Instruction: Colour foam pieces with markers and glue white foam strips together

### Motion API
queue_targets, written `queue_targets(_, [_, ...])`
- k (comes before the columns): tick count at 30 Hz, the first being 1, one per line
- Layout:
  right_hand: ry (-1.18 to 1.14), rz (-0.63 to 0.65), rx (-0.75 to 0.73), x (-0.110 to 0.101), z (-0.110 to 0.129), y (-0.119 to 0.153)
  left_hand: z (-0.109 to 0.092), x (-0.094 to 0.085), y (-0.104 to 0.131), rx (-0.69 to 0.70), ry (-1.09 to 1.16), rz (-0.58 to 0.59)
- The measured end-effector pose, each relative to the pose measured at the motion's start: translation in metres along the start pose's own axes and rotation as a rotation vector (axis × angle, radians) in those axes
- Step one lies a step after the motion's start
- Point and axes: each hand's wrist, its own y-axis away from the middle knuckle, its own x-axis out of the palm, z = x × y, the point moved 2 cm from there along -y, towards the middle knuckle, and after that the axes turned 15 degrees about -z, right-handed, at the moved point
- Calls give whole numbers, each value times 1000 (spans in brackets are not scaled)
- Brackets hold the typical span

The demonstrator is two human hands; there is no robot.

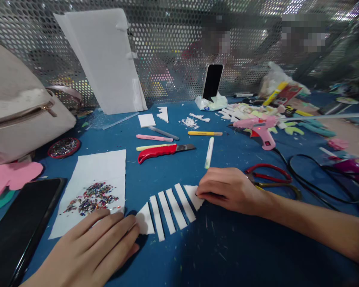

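Note:
Several white foam-like strips [168, 212] lie side by side on the blue table, with narrow gaps between them. A pointed white end piece [145, 220] sits at their left, and another white end piece [193, 195] at their right. My left hand [98, 243] lies palm down with fingers stretched out, its fingertips touching the left end piece. With fingers curled and pinched together, my right hand [227, 189] grips the edge of the right end piece. A white paper [113, 167] holding a pile of colourful glitter bits [97, 197] lies beyond my left hand.
A red-handled knife [164, 150] lies ahead among several markers [154, 138]. Red-handled scissors [271, 174], a pink glue gun [261, 126] and its black cable [290, 163] are at right. At left are a black phone [24, 227] and a pale bag [20, 103].

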Motion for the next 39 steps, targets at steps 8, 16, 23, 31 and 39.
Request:
queue_targets(8, [1,-2,-6,0,1,-1,-3,1,-14,72,-69,-16])
queue_targets(16, [-6,5,3,0,1,0,-1,2,-12,90,-104,20])
queue_targets(23, [-6,-11,-5,-1,3,-3,-2,3,-13,80,-105,17])
queue_targets(31, [-1,-1,-6,-1,2,-2,-2,2,-19,55,-95,4])
queue_targets(39, [5,1,-8,0,2,-2,-3,3,-20,64,-71,4])
